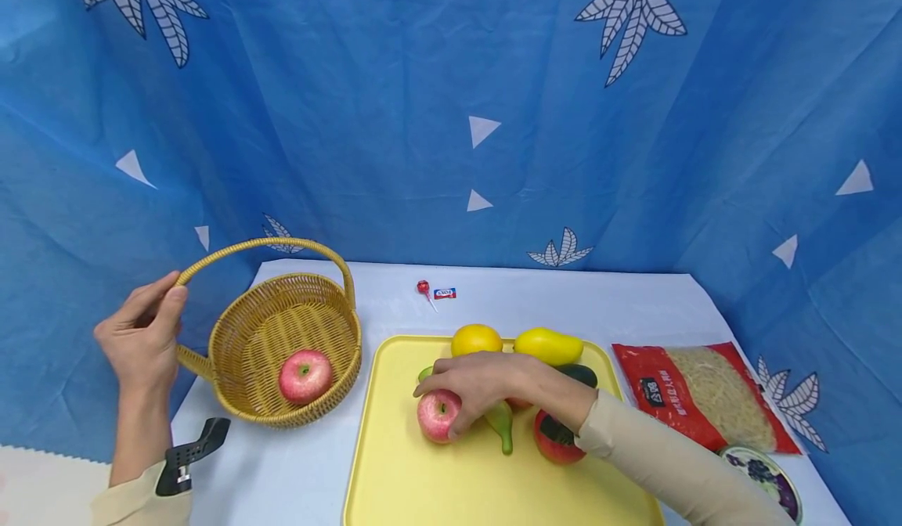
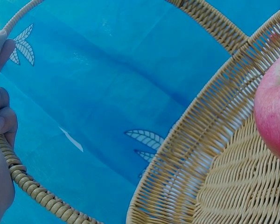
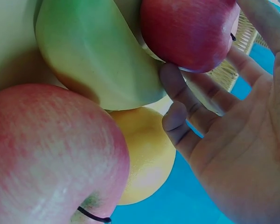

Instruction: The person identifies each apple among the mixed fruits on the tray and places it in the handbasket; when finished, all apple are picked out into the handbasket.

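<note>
In the head view, my left hand (image 1: 144, 326) grips the arched handle (image 1: 268, 243) of a woven basket (image 1: 232, 330) at the left. A pink-red apple (image 1: 305, 376) lies inside the basket. My right hand (image 1: 479, 385) reaches over a yellow tray (image 1: 416, 487), its thumb and fingers round another apple (image 1: 437, 415). The right wrist view shows that apple (image 3: 189, 32) between thumb and fingers, beside a green-yellow fruit (image 3: 93, 56). Part of this green fruit (image 1: 502, 423) is hidden under the hand in the head view.
An orange-yellow round fruit (image 1: 476, 340), a yellow mango-shaped fruit (image 1: 548, 346), a dark green one (image 1: 579, 374) and a red apple (image 1: 557, 452) crowd the tray. Behind it lie a lollipop (image 1: 423, 287) and a small wrapper (image 1: 445, 293). A red food bag (image 1: 705, 393) and round tin (image 1: 764, 479) are right.
</note>
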{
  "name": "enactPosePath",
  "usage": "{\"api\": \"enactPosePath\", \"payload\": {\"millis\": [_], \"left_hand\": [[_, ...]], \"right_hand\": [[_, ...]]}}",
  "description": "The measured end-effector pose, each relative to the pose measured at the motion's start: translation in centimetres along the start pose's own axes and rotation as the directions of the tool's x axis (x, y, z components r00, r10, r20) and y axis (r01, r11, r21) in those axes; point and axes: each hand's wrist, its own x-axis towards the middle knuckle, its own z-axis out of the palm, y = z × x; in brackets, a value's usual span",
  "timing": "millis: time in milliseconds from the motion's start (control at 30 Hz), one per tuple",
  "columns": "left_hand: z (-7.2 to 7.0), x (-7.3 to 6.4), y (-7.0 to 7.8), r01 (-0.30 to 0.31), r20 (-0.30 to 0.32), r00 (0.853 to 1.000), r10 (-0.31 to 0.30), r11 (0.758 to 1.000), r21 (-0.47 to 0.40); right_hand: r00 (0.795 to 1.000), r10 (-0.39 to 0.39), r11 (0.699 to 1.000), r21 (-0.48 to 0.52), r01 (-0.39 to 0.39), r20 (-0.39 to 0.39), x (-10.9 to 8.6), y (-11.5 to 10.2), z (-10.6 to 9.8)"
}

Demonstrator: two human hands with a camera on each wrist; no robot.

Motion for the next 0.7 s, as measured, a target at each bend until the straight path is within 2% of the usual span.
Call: {"api": "enactPosePath", "payload": {"millis": [300,700], "left_hand": [[0.01,-0.05,0.12,0.010,-0.006,1.000,-0.010,1.000,0.011],[0.11,0.12,-0.03,-0.018,0.000,1.000,0.018,1.000,-0.017]], "right_hand": [[1.000,-0.026,0.999,-0.021,0.025,-0.005,0.03,0.04,0.24],[1.000,-0.015,0.999,-0.050,0.016,0.007,0.17,-0.06,0.28]]}}
